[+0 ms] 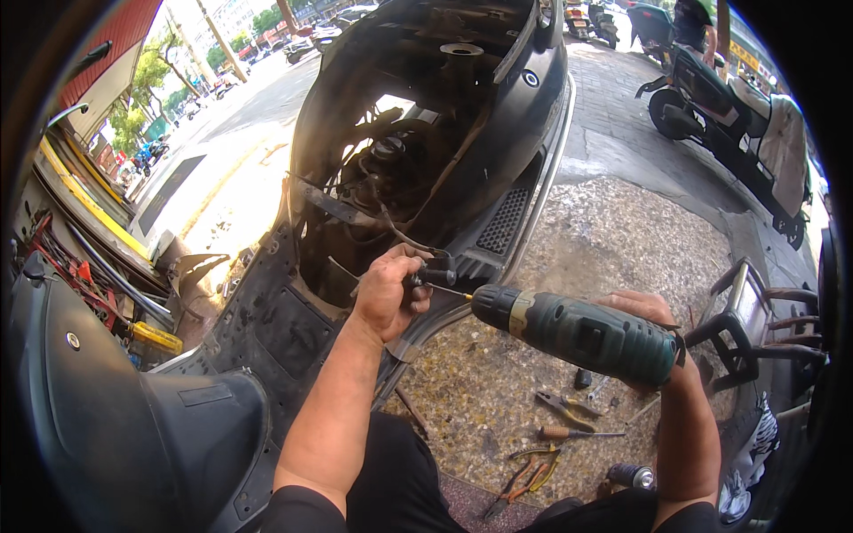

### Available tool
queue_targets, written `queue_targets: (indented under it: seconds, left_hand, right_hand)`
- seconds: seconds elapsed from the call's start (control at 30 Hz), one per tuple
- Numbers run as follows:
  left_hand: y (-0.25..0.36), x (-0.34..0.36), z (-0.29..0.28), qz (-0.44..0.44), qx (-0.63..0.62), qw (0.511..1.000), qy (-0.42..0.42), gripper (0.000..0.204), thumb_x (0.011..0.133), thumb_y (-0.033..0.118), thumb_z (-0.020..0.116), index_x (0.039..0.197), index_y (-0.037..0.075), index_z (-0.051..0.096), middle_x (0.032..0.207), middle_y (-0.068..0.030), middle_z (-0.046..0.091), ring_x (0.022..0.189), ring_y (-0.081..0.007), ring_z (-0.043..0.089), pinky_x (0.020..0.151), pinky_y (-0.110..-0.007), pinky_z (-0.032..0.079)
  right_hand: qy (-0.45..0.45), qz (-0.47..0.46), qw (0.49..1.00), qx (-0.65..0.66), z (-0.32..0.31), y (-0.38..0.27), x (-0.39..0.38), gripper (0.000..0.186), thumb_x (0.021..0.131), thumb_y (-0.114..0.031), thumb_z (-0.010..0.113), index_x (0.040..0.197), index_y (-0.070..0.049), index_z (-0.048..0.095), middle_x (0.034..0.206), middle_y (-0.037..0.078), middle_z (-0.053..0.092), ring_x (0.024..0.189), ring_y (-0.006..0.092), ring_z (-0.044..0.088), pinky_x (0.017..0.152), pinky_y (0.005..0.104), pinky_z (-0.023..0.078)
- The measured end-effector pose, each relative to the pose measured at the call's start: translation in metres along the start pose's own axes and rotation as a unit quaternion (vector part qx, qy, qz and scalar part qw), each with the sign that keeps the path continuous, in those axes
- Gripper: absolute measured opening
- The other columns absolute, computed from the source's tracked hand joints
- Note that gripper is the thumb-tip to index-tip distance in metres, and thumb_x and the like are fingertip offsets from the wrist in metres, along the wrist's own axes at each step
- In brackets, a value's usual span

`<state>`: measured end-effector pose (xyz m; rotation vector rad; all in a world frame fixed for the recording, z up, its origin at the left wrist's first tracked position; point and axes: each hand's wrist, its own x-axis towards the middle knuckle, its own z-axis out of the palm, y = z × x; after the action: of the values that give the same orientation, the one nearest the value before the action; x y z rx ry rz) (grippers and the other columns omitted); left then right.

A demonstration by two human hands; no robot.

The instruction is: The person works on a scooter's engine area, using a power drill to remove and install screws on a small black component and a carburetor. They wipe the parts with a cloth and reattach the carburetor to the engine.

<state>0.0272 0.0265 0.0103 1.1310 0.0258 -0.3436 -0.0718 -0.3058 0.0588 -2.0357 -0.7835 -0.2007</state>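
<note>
My left hand (pixel 390 296) grips a small black cylindrical part (pixel 437 273), with a thin cable running from it up into the scooter's opened front body (pixel 426 169). A dark green cordless drill (pixel 569 330) is in my right hand (pixel 656 324), held horizontally, its thin bit (pixel 458 293) pointing left at the black part; whether the tip is inside it I cannot make out. Below the drill lie pliers (pixel 569 410), a wooden-handled screwdriver (pixel 558 433), orange-handled pliers (pixel 524 484) and a metal can (pixel 633 476) on the speckled ground (pixel 577 231).
The scooter's seat and footboard (pixel 169 417) fill the lower left, beside assorted tools and parts (pixel 67 275). A low metal stool-like frame (pixel 737 311) stands at right. Another scooter (pixel 711 115) and a person (pixel 689 27) are at upper right, with a sunlit street (pixel 231 98) behind.
</note>
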Motion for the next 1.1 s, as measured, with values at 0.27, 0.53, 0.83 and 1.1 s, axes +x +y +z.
queue_targets:
  seconds: [0.27,0.53,0.83,1.1]
  left_hand:
    - [0.0,0.002,0.001,0.001,-0.014,1.0,0.005,0.015,0.093,0.007,0.046,0.098,0.002,0.059,0.08,-0.0057,0.055,0.058,-0.012,0.05,0.048,-0.026,0.042]
    - [-0.003,0.001,0.006,0.011,-0.007,1.0,0.008,0.014,0.093,0.007,0.047,0.096,0.001,0.059,0.078,-0.0054,0.055,0.054,-0.0102,0.047,0.046,-0.024,0.038]
    - [-0.008,0.0,0.017,0.076,0.006,0.996,0.036,0.014,0.096,0.008,0.046,0.09,0.004,0.058,0.073,-0.0031,0.055,0.047,-0.0054,0.036,0.04,-0.021,0.028]
    - [-0.008,-0.003,0.017,0.095,-0.002,0.993,0.065,0.016,0.097,0.009,0.044,0.089,0.005,0.057,0.07,-0.0036,0.055,0.045,-0.0059,0.035,0.04,-0.021,0.027]
  right_hand:
    - [0.026,-0.053,0.998,0.011,0.004,0.008,0.001,0.047,0.07,-0.026,0.077,0.106,0.003,0.069,0.078,0.012,0.068,0.066,0.0231,0.068,0.062,0.0341,0.053]
    - [0.014,-0.065,0.998,0.011,0.007,0.013,0.001,0.041,0.073,-0.025,0.079,0.103,0.001,0.068,0.08,0.011,0.068,0.07,0.0245,0.069,0.065,0.034,0.054]
    - [-0.039,0.088,0.992,0.081,0.026,0.012,-0.017,0.032,0.078,-0.013,0.083,0.106,-0.006,0.069,0.091,0.006,0.07,0.082,0.0182,0.066,0.074,0.0326,0.053]
    - [-0.009,0.058,0.995,0.077,0.033,0.011,-0.013,0.031,0.078,-0.017,0.083,0.103,-0.006,0.069,0.089,0.007,0.07,0.079,0.0216,0.067,0.073,0.0338,0.054]
